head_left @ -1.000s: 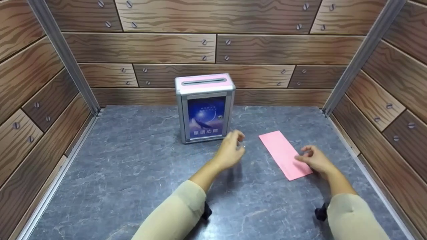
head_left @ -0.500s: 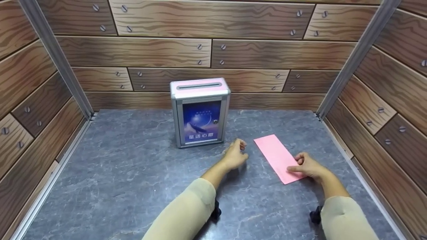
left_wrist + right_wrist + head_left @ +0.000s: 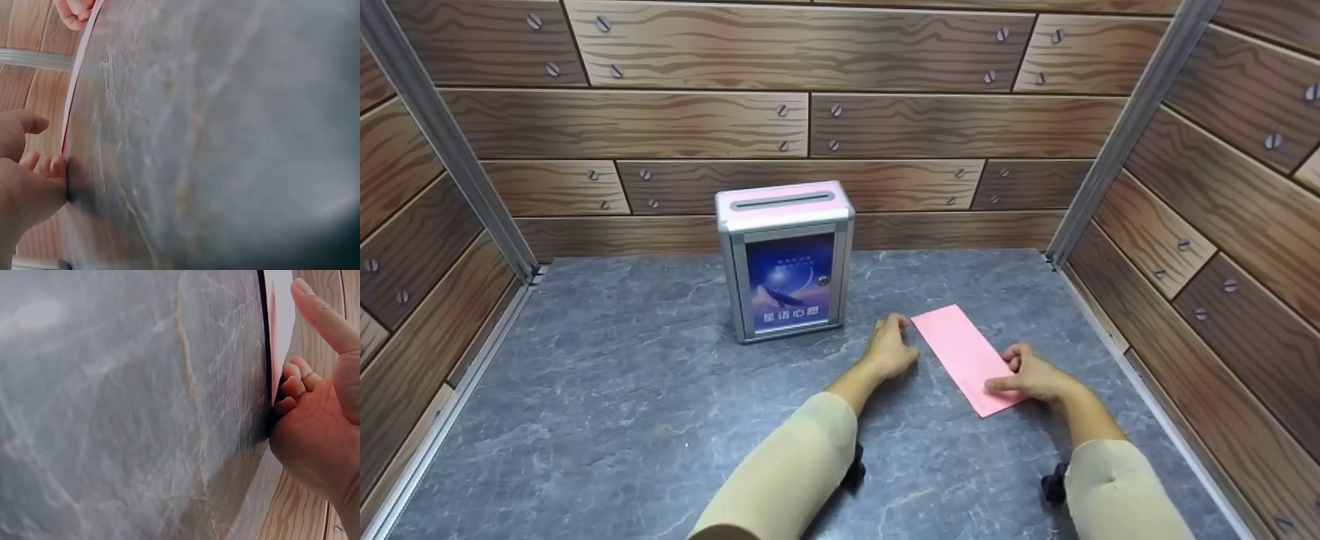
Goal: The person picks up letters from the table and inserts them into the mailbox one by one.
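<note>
Bright overall, soft glare on the marbled tabletop (image 3: 585,420)

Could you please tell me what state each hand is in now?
Left hand: open, by a far corner of the pink paper.
Right hand: open, at the paper's near end.

Head cam looks forward and down from up high, far enough back to fit the table (image 3: 585,420), the metal box (image 3: 787,277) and the wooden back wall (image 3: 697,127). The 2 wrist cams sit super low and close, rolled sideways, skimming the tabletop. Left wrist looks past the left hand (image 3: 889,349) to the right hand (image 3: 1031,376). All 3 share the pink paper (image 3: 960,356).
</note>
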The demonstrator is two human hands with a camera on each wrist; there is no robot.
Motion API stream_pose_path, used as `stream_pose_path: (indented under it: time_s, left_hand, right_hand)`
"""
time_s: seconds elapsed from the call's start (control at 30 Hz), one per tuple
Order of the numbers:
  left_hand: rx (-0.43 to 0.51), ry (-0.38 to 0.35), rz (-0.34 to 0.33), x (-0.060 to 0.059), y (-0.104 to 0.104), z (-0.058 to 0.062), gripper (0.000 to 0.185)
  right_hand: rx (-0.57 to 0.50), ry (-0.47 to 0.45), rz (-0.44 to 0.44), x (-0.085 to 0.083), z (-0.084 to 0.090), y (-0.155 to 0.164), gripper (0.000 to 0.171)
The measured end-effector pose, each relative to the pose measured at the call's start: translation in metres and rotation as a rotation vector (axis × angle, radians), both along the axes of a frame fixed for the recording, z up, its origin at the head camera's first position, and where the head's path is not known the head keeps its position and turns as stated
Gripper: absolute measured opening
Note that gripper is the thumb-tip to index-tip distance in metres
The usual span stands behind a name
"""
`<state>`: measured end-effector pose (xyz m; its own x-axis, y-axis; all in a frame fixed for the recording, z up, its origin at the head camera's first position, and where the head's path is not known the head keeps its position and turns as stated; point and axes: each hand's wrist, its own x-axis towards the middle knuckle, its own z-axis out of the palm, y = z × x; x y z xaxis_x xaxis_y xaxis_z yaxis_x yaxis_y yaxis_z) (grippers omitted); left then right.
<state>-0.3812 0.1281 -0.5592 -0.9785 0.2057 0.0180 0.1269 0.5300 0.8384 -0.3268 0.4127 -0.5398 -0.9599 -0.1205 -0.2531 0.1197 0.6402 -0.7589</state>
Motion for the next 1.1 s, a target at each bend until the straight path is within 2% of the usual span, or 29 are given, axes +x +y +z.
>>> stream_pose_path:
  time_s: [0.1,0.13,0.3,0.4,0.53,0.63,0.9,1.1]
  left_hand:
    - [-0.031,0.012,0.001,-0.009,0.008,0.001,0.049]
    - [-0.033,-0.009,-0.002,-0.009,0.009,0.005,0.051]
    - [-0.081,-0.055,0.006,-0.018,0.014,0.008,0.058]
    - [-0.094,-0.089,0.021,-0.018,0.013,0.012,0.068]
    - [-0.05,-0.149,0.085,-0.017,0.016,0.017,0.08]
    - [-0.051,-0.162,0.117,-0.016,0.021,0.018,0.083]
    - [-0.208,-0.141,0.079,-0.017,0.027,0.024,0.088]
    - [-0.246,-0.145,0.047,-0.016,0.028,0.026,0.087]
  right_hand:
    - [-0.009,0.005,0.001,0.0,0.002,0.002,0.071]
    - [-0.011,0.002,0.004,0.0,0.001,0.002,0.071]
    - [0.013,-0.013,-0.007,0.0,-0.001,-0.001,0.072]
    - [0.021,-0.008,-0.005,-0.001,-0.002,-0.004,0.071]
    - [0.028,-0.012,-0.009,0.001,-0.002,-0.006,0.072]
    - [0.059,-0.015,-0.029,0.002,-0.001,-0.007,0.073]
    - [0.131,0.028,-0.026,0.001,-0.002,-0.011,0.071]
    - [0.154,0.023,-0.022,0.001,-0.003,-0.011,0.072]
